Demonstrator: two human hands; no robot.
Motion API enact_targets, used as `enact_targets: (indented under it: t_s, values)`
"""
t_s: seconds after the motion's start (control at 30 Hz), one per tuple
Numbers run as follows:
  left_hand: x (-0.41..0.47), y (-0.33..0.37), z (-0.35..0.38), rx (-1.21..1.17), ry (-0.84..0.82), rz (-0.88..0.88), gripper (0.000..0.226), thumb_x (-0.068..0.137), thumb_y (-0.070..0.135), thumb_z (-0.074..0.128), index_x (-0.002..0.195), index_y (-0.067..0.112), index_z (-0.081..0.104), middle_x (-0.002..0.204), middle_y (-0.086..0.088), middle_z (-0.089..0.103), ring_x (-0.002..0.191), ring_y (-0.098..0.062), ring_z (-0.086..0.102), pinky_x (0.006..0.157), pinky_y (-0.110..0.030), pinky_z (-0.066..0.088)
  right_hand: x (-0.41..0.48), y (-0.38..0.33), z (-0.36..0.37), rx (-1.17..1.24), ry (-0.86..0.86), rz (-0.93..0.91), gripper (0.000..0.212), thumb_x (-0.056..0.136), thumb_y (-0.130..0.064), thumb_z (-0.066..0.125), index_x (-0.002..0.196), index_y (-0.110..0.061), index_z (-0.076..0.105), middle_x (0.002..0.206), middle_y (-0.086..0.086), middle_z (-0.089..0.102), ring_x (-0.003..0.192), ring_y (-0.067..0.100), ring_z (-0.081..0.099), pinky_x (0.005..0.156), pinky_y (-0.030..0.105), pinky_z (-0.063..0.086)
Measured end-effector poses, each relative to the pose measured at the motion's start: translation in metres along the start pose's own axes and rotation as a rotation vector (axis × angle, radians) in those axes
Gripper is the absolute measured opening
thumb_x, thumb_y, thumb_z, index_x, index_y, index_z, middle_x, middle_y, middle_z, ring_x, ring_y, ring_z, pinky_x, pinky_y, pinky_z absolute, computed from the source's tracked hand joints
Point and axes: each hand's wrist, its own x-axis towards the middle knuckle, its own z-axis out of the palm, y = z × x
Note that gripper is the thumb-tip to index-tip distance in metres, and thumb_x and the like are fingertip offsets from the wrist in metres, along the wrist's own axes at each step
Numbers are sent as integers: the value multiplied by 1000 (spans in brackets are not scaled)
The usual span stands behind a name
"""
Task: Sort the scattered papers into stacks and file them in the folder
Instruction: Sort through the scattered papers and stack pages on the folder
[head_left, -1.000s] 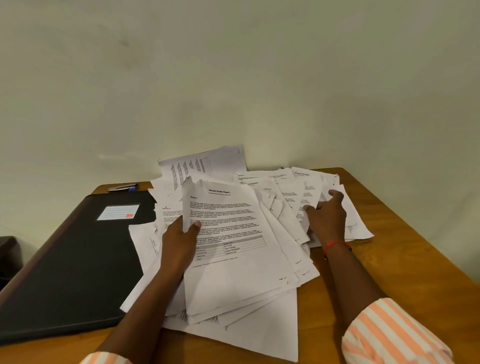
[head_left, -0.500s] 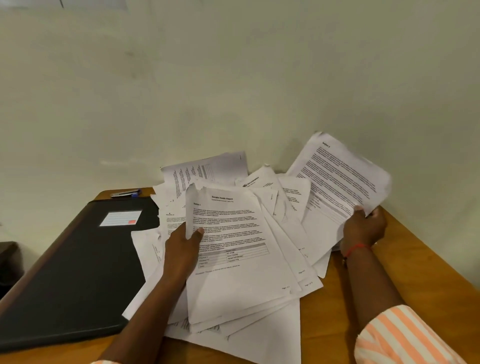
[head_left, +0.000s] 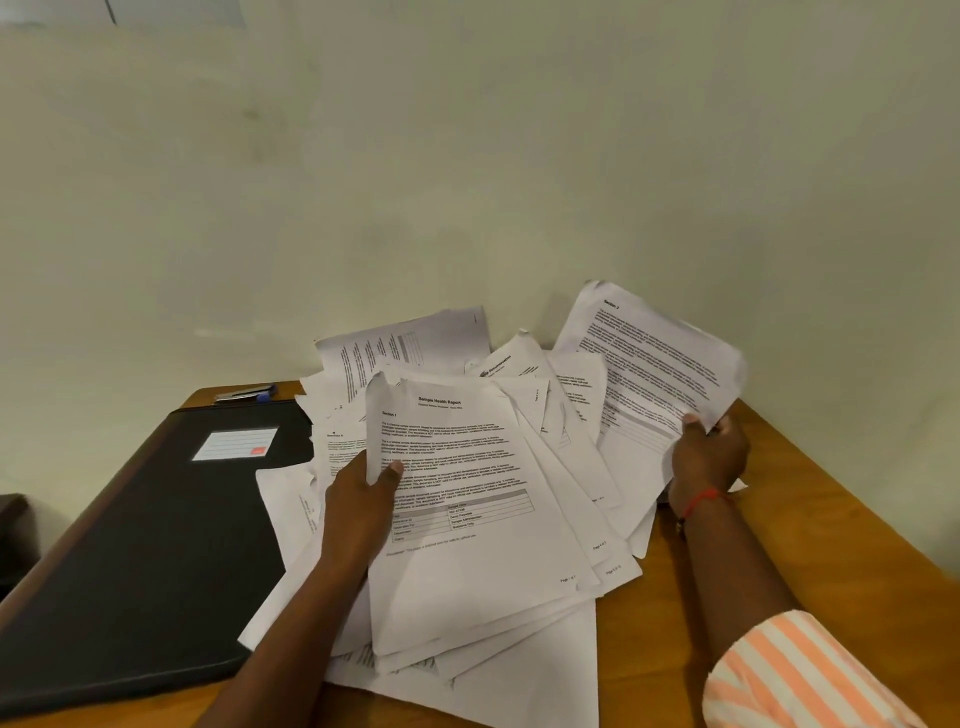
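Note:
A loose heap of printed white papers (head_left: 550, 467) covers the middle of the wooden table (head_left: 841, 530). My left hand (head_left: 361, 506) grips the left edge of a fanned stack of papers (head_left: 467, 561), thumb on the top sheet headed "Sample Health Report". My right hand (head_left: 709, 454) holds a bunch of sheets (head_left: 649, 364) by their lower right edge, lifted and tilted up at the right of the heap. A closed black folder (head_left: 150, 561) with a white label lies flat to the left, partly under the papers' edge.
A blue-capped pen (head_left: 244, 395) lies behind the folder near the wall. The pale wall (head_left: 467, 182) closes off the table's far side. Bare table wood shows at the right and front right. A dark object (head_left: 13, 535) sits off the table's left edge.
My right hand went from resting on the flat sheets at the right to gripping a bunch of them and raising it. My left hand has kept its hold on the stack.

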Motion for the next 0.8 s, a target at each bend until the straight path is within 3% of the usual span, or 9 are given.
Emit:
enact_targets:
  t_s: [0.13, 0.23, 0.3, 0.37, 0.43, 0.53, 0.6, 0.7, 0.8]
  values:
    - [0, 0, 0, -3, 5, -8, 16, 104, 30, 56, 120, 32, 58, 116, 9, 63, 99, -20, 61, 92, -47, 54, -5, 4, 6, -51, -163, 57, 24, 95, -19, 68, 119, -18, 64, 116, -1, 69, 108, 22, 66, 94, 45, 56]
    - [0, 1, 0, -4, 4, -16, 21, 104, 30, 56, 124, 30, 60, 118, 8, 64, 99, -20, 62, 91, -45, 54, -16, 1, 11, -331, -429, -43, 31, 94, -17, 68, 125, -16, 64, 126, 3, 67, 118, 26, 62, 98, 38, 50]
    - [0, 2, -1, 17, 5, -16, 25, 104, 30, 55, 128, 25, 60, 117, 8, 63, 98, -18, 60, 90, -44, 53, -18, 0, 12, -450, -430, -124, 29, 96, -11, 64, 125, -12, 64, 126, 6, 67, 118, 30, 61, 93, 34, 48]
    - [0, 1, -1, 23, 5, -6, 26, 104, 30, 55, 129, 23, 61, 116, 9, 63, 97, -17, 60, 87, -38, 53, -14, -8, 5, -401, -251, -169, 24, 95, -6, 60, 118, -10, 65, 119, 10, 69, 111, 33, 64, 88, 35, 51]
    - [-1, 1, -1, 8, -4, 7, 25, 104, 29, 55, 128, 24, 61, 118, 8, 64, 96, -15, 62, 81, -31, 51, -9, -20, -4, -265, 62, -176, 22, 97, -4, 55, 118, -5, 62, 117, 14, 68, 108, 34, 65, 83, 32, 50]
    - [0, 0, -2, 6, -13, 5, 28, 104, 31, 55, 130, 24, 61, 122, 6, 66, 98, -17, 64, 86, -37, 55, -15, -41, -17, 171, 428, -213, 29, 102, -5, 50, 131, -8, 53, 127, 3, 59, 105, 9, 63, 82, 5, 45]
    - [0, 0, -3, 7, -10, -7, 30, 104, 32, 56, 132, 23, 61, 123, 5, 67, 100, -19, 64, 91, -45, 55, -13, -45, -19, 419, 459, -208, 31, 100, -6, 54, 131, -15, 52, 128, -6, 58, 102, -5, 64, 86, 11, 52]
    - [1, 0, -2, -1, -9, -16, 31, 103, 32, 56, 133, 23, 61, 123, 6, 66, 99, -18, 64, 90, -44, 55, -1, -29, -11, 412, 281, -119, 39, 94, -10, 62, 133, -14, 57, 125, -5, 66, 110, 6, 67, 96, 39, 57]
    - [2, -2, -2, -10, -10, -15, 30, 103, 31, 56, 132, 22, 61, 123, 5, 67, 99, -18, 64, 86, -38, 54, -19, -25, 6, 106, -270, -101, 35, 96, -15, 64, 131, -19, 62, 121, -3, 70, 108, 14, 68, 93, 40, 57]
